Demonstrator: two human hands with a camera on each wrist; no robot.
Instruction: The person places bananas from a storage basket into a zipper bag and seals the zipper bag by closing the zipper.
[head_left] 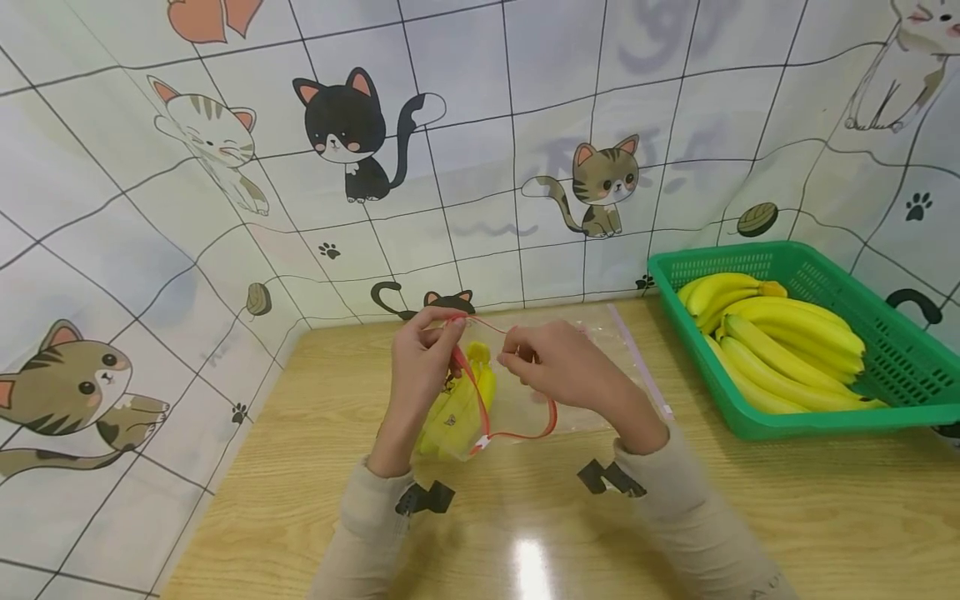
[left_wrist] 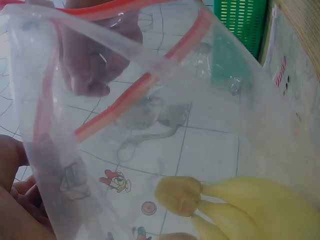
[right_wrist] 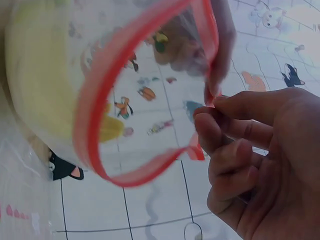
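A clear zip bag [left_wrist: 200, 115] with cartoon prints and a red zip rim [head_left: 483, 396] stands with its mouth spread wide. Inside lies a bunch of yellow bananas [head_left: 453, 417], stems toward the mouth. My left hand [head_left: 426, 358] pinches the rim at the far left side of the mouth. Across from it, my right hand [head_left: 551, 362] has thumb and forefinger together at the rim, other fingers curled; in the right wrist view those fingertips [right_wrist: 210, 112] meet at the red edge. Part of the left hand shows through the plastic there.
Another clear bag with a pinkish edge [head_left: 637, 358] lies flat on the wooden table [head_left: 570, 517], behind and beneath my right hand. To the right stands a green basket [head_left: 757, 425] holding several bananas [head_left: 795, 350]. A cat-print sheet [head_left: 480, 167] rises behind the table.
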